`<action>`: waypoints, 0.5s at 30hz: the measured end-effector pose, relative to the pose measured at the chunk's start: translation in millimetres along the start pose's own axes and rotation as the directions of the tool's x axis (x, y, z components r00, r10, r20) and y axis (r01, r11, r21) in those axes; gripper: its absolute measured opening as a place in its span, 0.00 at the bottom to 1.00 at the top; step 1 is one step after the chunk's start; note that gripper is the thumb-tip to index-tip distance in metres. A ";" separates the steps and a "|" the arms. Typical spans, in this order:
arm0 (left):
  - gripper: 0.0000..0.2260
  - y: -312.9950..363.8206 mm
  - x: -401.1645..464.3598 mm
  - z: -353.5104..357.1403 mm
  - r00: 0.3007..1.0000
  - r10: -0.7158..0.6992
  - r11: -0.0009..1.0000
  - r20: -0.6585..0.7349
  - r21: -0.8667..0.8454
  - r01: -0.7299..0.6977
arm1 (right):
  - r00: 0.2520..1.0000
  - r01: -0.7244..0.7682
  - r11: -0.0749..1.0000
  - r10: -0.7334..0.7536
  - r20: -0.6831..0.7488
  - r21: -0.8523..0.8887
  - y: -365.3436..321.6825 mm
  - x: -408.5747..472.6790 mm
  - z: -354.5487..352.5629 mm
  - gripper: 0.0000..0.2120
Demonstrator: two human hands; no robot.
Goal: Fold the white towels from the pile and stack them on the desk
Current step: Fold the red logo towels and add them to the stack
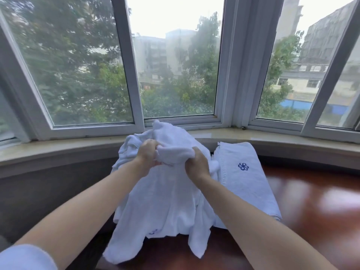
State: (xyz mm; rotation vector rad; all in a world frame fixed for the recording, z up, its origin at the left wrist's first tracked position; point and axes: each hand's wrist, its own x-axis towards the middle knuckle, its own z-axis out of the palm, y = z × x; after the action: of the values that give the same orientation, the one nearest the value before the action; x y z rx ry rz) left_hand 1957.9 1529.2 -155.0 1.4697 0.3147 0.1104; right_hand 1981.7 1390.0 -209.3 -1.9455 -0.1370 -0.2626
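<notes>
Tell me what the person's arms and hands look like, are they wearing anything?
Both forearms are bare, with no watch, bracelet or gloves showing. The left hand and right hand show no rings. A white sleeve covers the upper left arm.

Open desk (321, 221) surface at right and near. Blocked centre by towel pile (167, 201), folded towel (247, 178) just right; windowsill (58, 147) beyond.

I see two bare forearms reaching into the head view, with no watch, ring or bracelet on the left hand (148, 155) or the right hand (197, 164). A pale bluish-white sleeve (25, 258) covers my left upper arm, its hem soft and slightly rolled.
</notes>
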 end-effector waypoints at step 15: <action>0.11 -31.8 -16.6 35.1 0.898 0.290 0.843 0.330 0.355 -0.403 | 0.947 -0.098 0.838 0.244 -0.209 0.537 -61.8 -10.8 -78.0 0.05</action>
State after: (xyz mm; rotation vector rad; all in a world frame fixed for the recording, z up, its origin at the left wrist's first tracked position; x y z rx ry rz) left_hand 1947.9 1487.8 -181.7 1.9362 -0.1691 0.1454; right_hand 1948.5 1341.7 -128.2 -1.3510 0.1398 -0.3291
